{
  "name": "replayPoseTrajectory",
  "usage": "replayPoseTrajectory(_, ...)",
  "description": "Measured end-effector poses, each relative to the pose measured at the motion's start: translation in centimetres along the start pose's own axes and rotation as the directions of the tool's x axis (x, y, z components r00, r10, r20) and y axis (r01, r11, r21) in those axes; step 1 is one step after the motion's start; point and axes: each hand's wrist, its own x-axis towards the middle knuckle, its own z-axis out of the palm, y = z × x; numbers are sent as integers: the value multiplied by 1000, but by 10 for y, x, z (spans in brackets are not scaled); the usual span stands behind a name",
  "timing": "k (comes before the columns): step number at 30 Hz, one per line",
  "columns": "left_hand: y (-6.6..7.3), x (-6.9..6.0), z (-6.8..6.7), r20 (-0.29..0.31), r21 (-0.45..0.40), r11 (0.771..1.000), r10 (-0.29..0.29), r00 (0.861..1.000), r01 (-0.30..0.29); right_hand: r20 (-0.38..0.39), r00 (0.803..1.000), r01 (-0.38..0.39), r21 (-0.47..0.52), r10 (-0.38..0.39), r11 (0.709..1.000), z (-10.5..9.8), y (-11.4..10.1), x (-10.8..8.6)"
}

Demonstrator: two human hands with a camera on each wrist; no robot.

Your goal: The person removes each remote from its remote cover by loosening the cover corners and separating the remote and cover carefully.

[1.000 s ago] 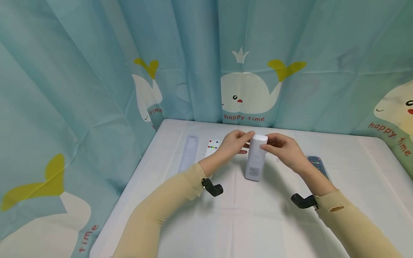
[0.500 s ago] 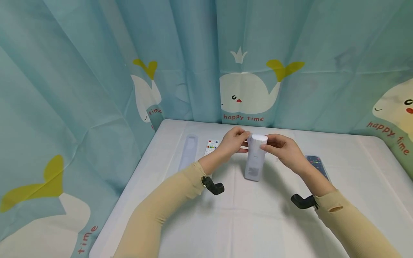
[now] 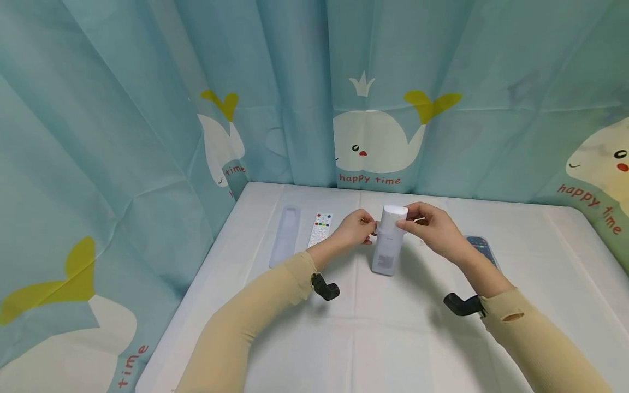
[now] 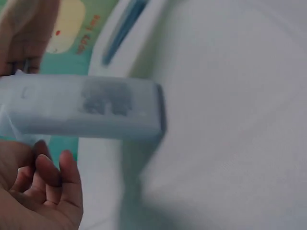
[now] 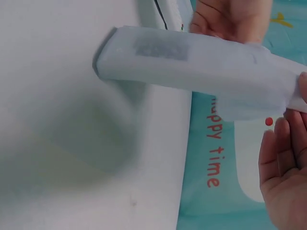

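Note:
A white remote control [image 3: 394, 214], back side toward the head camera, stands nearly upright inside a translucent sleeve [image 3: 387, 254]. Its white top end sticks out bare above the sleeve. My right hand [image 3: 434, 226] pinches that top end between thumb and fingers. On the other side, my left hand [image 3: 351, 230] pinches the sleeve's loose edge, a thin clear flap [image 4: 29, 139] in the left wrist view. A dark printed label [image 5: 162, 49] shows through the sleeve in the right wrist view. The remote's button side is hidden.
On the white table [image 3: 354, 338], a translucent sleeve [image 3: 286, 234] lies flat at the left. Beside it is a white remote with coloured buttons [image 3: 320, 228]. A dark blue remote [image 3: 481, 248] lies behind my right forearm. Whale-print curtains [image 3: 295, 109] hang behind the table.
My left hand has moved down with the sleeve's edge, so the white remote's top end is now bare. The right hand has stayed in place on the remote.

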Motion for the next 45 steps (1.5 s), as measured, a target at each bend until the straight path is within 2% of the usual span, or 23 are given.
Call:
replayPoseTrajectory(3,-6,2,1,56,116,993,16,998,-23,8,1000,16,-2,-16,1000,-1,0,1)
replayPoseTrajectory(6,-9,4,3,107,211,977,8,994,-30,16,1000,22,-6,-22,1000,-2,0,2)
replayPoseTrajectory(12,-9,3,3,178,334,941,-13,984,-48,14,999,43,-30,-43,999,-3,1,3)
replayPoseTrajectory(15,-9,1,4,170,360,931,-3,986,-59,0,998,69,-43,-69,997,-3,1,4)
replayPoseTrajectory(20,-11,-2,4,113,359,931,18,993,-57,-16,994,103,-81,-104,991,-3,0,7)
replayPoseTrajectory(24,-12,-2,2,81,375,925,25,996,-54,-25,995,94,-89,-96,992,-3,1,11)
replayPoseTrajectory(29,-11,-1,-3,60,456,887,47,997,-69,-22,997,68,-85,-70,994,-4,1,15)
replayPoseTrajectory(32,-10,-2,-7,4,486,869,106,994,-94,-36,998,51,-91,-55,995,-4,1,18)
replayPoseTrajectory(35,-7,-5,-9,-73,485,862,207,976,-147,-57,998,24,-89,-29,996,-4,0,20)
replayPoseTrajectory(38,-4,-10,-7,-111,480,843,333,936,-242,-78,997,-17,-87,10,996,-3,-2,23)
replayPoseTrajectory(41,-2,-16,-3,-100,504,795,444,891,-339,-105,993,-54,-91,44,994,-2,-3,26)
replayPoseTrajectory(45,-1,-20,4,-37,574,699,543,839,-427,-137,988,-93,-111,77,990,-1,-5,29)
